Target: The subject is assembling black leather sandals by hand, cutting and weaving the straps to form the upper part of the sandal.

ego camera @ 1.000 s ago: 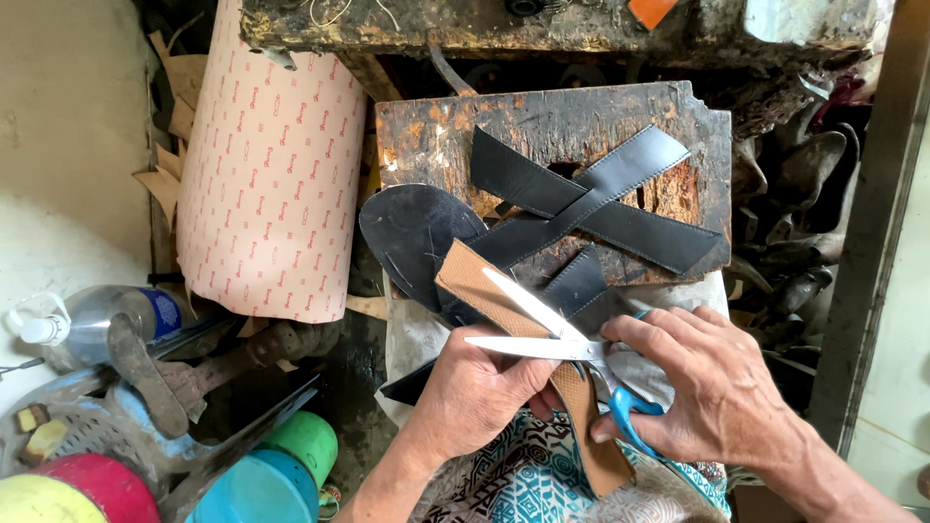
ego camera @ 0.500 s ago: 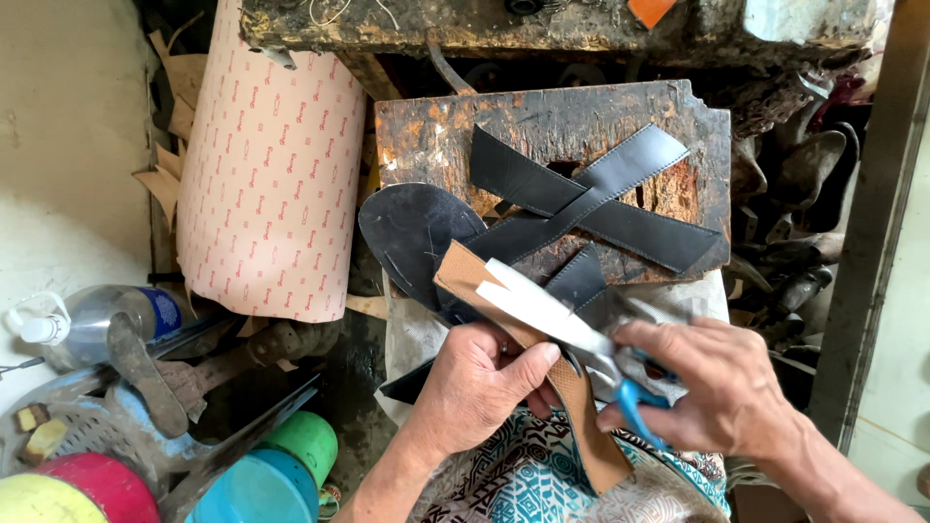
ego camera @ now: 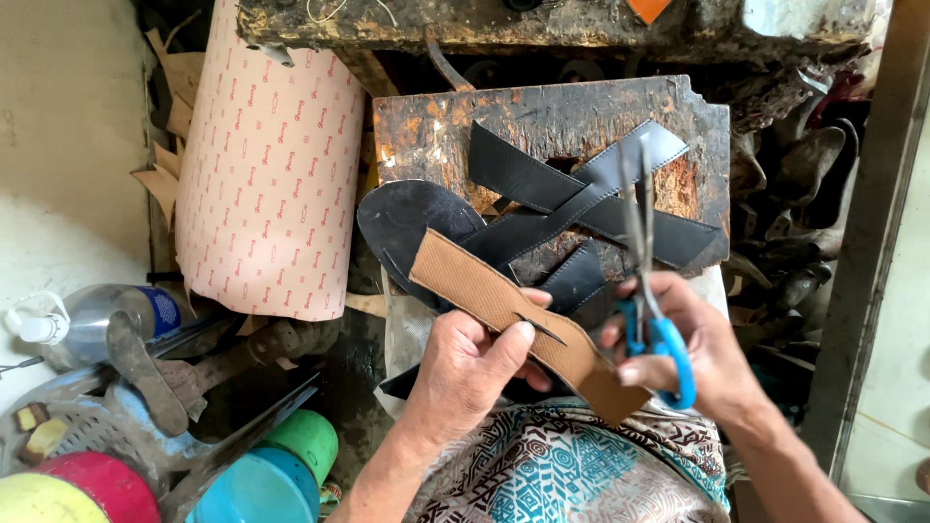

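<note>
My left hand pinches a tan strip of sole material that runs diagonally from upper left to lower right and has a short cut in its lower edge. My right hand grips blue-handled scissors, with the closed blades pointing straight up, away from the strip. Behind the strip a black shoe sole and several crossed black leather straps lie on a worn wooden block.
A pink printed roll leans at the left of the block. A clear plastic bottle, a hammer, a basket and coloured tubs crowd the lower left. Dark shoe parts pile at the right. My patterned-cloth lap is below.
The scissors have come off the tan strip: they lay across it with blades pointing left, and now they point upward, closed. A cut shows in the strip's edge.
</note>
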